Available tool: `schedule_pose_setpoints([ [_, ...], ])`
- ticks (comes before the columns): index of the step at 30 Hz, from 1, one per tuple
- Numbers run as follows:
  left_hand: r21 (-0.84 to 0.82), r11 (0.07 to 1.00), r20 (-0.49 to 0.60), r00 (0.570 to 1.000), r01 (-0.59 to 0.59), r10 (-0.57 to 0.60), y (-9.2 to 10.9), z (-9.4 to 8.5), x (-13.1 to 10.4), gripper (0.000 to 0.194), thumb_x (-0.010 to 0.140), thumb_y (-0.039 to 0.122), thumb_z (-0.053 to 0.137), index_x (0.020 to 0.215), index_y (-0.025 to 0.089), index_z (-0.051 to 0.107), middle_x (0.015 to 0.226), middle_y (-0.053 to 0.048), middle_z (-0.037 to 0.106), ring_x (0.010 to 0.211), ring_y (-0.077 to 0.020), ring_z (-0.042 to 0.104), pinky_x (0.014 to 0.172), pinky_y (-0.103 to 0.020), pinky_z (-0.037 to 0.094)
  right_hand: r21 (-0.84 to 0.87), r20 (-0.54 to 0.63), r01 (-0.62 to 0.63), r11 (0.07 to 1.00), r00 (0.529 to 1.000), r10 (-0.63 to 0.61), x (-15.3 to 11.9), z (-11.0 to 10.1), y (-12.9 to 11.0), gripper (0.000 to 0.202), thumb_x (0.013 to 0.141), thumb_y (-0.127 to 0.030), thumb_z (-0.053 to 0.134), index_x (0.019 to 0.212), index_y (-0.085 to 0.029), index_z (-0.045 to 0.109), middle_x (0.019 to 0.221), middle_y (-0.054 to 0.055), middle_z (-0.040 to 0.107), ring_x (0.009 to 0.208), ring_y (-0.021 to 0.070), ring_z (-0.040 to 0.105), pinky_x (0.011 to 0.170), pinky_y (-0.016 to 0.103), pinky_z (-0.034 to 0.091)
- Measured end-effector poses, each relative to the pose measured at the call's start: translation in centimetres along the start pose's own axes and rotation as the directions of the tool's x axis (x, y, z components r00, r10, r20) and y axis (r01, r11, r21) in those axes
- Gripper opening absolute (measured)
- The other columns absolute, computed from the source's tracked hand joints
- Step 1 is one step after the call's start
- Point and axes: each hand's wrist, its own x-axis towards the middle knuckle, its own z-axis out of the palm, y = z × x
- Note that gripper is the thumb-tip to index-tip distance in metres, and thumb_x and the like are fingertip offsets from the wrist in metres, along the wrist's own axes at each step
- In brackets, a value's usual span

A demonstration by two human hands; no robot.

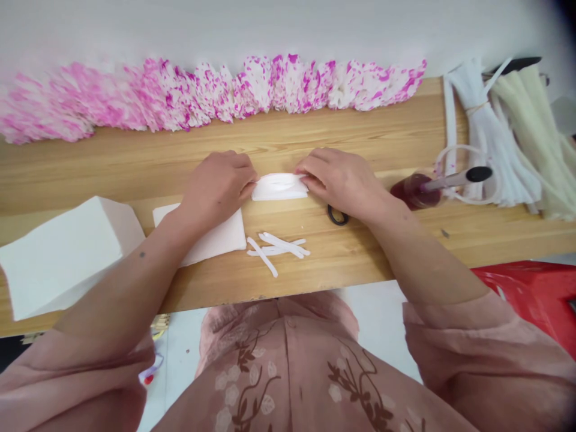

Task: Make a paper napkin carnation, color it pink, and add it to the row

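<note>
A folded strip of white tissue paper (279, 187) lies across the middle of the wooden table, its near part flat and its top slightly bulged. My left hand (220, 183) pinches its left end between thumb and fingers. At the opposite end, my right hand (335, 180) grips the paper with curled fingers. Below the strip, several short white pipe cleaners (281, 247) lie crossed over one another. Part of a flat stack of white tissue sheets (220, 240) shows under my left forearm. A black scissors handle (337, 216) peeks out beneath my right hand, which hides the rest.
Pink-and-white paper flowers (216, 93) line the back edge. A thick white paper block (67, 252) stands at left. On the right are a spray bottle of dark red liquid (416, 191), bundled white pipe cleaners (486, 138) and cream ones (535, 132). Something red and shiny (531, 294) is below.
</note>
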Motion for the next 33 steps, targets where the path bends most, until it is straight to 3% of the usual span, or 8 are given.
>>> schedule_pose_setpoints([
  [6, -0.034, 0.999, -0.052, 0.999, 0.014, -0.016, 0.1, 0.2, 0.0, 0.030, 0.094, 0.024, 0.041, 0.081, 0.017, 0.067, 0.089, -0.010, 0.069, 0.084, -0.0238, 0.058, 0.073, -0.037, 0.040, -0.031, 0.019, 0.008, 0.999, 1.000, -0.007, 0.0, 0.0, 0.0, 0.027, 0.098, -0.029, 0.039, 0.102, -0.022, 0.064, 0.102, 0.010, 0.068, 0.096, 0.0255, 0.060, 0.076, 0.037, 0.043],
  [11, -0.044, 0.999, -0.110, 0.994, -0.032, 0.027, -0.1, 0.6, -0.2, 0.027, 0.094, 0.035, 0.047, 0.088, 0.020, 0.068, 0.085, -0.009, 0.067, 0.083, -0.0247, 0.059, 0.072, -0.037, 0.040, -0.012, 0.009, 0.017, 1.000, 1.000, -0.016, 0.0, 0.1, 0.0, 0.028, 0.099, -0.031, 0.037, 0.104, -0.023, 0.064, 0.102, 0.010, 0.068, 0.098, 0.0263, 0.060, 0.079, 0.039, 0.044],
  [19, -0.014, 0.999, -0.172, 0.985, -0.032, 0.029, -0.2, 1.1, -0.1, 0.024, 0.093, 0.039, 0.051, 0.099, 0.022, 0.067, 0.094, -0.008, 0.068, 0.087, -0.0255, 0.058, 0.077, -0.041, 0.041, -0.021, -0.012, 0.039, 0.999, 0.999, -0.039, 0.1, 0.2, 0.2, 0.029, 0.099, -0.033, 0.037, 0.104, -0.023, 0.064, 0.097, 0.009, 0.069, 0.092, 0.0248, 0.060, 0.074, 0.037, 0.044],
  [24, 0.043, 0.999, -0.161, 0.987, -0.018, 0.024, 0.3, 0.7, 0.2, 0.026, 0.094, 0.030, 0.048, 0.083, 0.021, 0.070, 0.091, -0.007, 0.067, 0.090, -0.0256, 0.055, 0.081, -0.044, 0.039, -0.040, -0.018, 0.030, 0.999, 0.999, -0.031, 0.1, 0.3, 0.2, 0.030, 0.100, -0.033, 0.036, 0.097, -0.023, 0.064, 0.096, 0.010, 0.067, 0.090, 0.0243, 0.060, 0.072, 0.036, 0.043],
  [29, 0.091, 0.994, -0.194, 0.978, -0.056, 0.073, 0.4, 0.7, 0.2, 0.033, 0.095, 0.021, 0.041, 0.072, 0.023, 0.066, 0.074, -0.004, 0.064, 0.076, -0.0200, 0.051, 0.078, -0.042, 0.038, -0.052, -0.030, 0.035, 0.998, 0.999, -0.037, 0.1, 0.4, 0.1, 0.031, 0.100, -0.033, 0.036, 0.093, -0.023, 0.064, 0.094, 0.009, 0.068, 0.088, 0.0236, 0.060, 0.070, 0.035, 0.043],
  [33, 0.126, 0.990, -0.175, 0.981, -0.064, 0.086, 0.7, 0.6, 0.1, 0.035, 0.097, 0.025, 0.041, 0.070, 0.022, 0.063, 0.073, -0.003, 0.065, 0.074, -0.0195, 0.051, 0.078, -0.042, 0.037, -0.043, -0.043, 0.025, 0.999, 0.999, -0.027, 0.0, 0.5, 0.2, 0.033, 0.100, -0.034, 0.035, 0.093, -0.022, 0.065, 0.095, 0.009, 0.068, 0.089, 0.0242, 0.060, 0.071, 0.036, 0.044],
])
